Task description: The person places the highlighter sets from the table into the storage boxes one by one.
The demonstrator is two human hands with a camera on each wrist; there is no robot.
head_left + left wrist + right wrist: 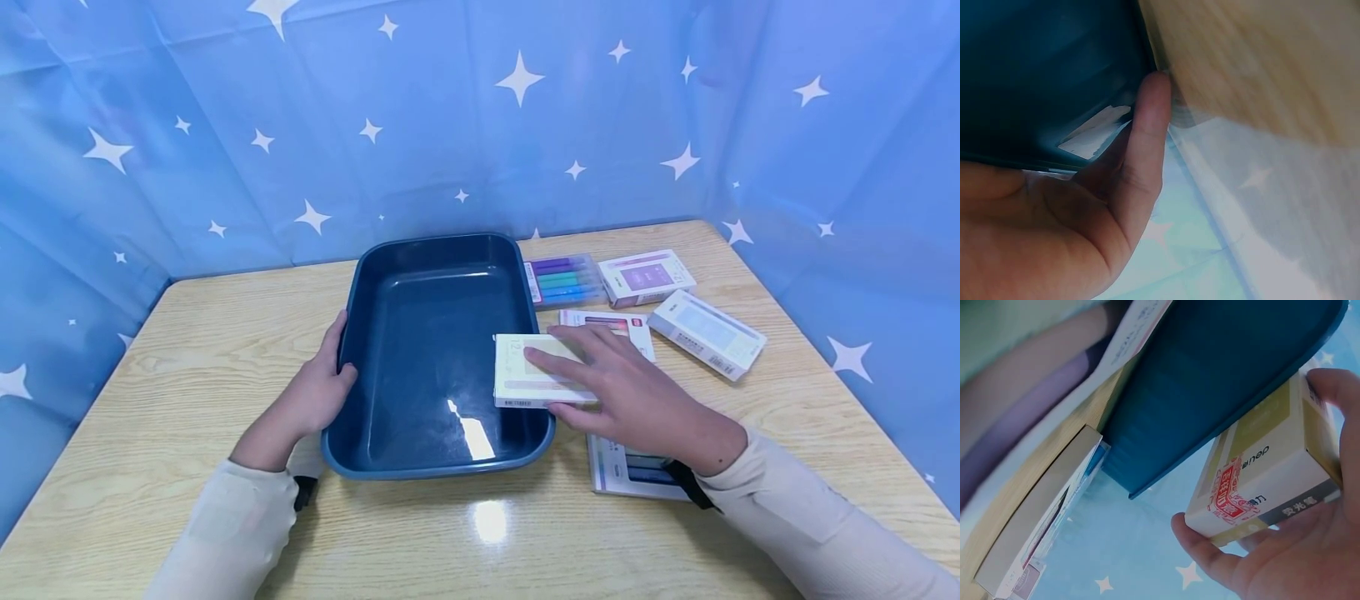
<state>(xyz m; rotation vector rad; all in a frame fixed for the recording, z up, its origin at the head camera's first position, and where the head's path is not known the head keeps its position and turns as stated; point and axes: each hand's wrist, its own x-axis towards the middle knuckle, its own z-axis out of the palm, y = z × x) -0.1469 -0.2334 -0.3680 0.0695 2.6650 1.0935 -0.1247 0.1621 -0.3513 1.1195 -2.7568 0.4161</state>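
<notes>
A deep, dark blue plastic tray (442,350) lies on the wooden table. My left hand (318,392) grips its left wall, thumb at the rim and fingers along the outside; the left wrist view shows a finger (1150,125) against the outer side. My right hand (630,400) holds a white and yellow highlighter box (521,375) over the tray's right rim, fingers across its top and thumb at the near edge. In the right wrist view the box (1260,462) shows red and black print, held between thumb and fingers, beside the tray's outer wall.
Right of the tray lie a clear case of purple, green and blue markers (566,279), a white and purple box (647,277) and a white box (708,333). A flat pen pack (641,329) and another pack (611,467) are partly hidden under my right arm. A starry blue curtain (450,108) hangs behind.
</notes>
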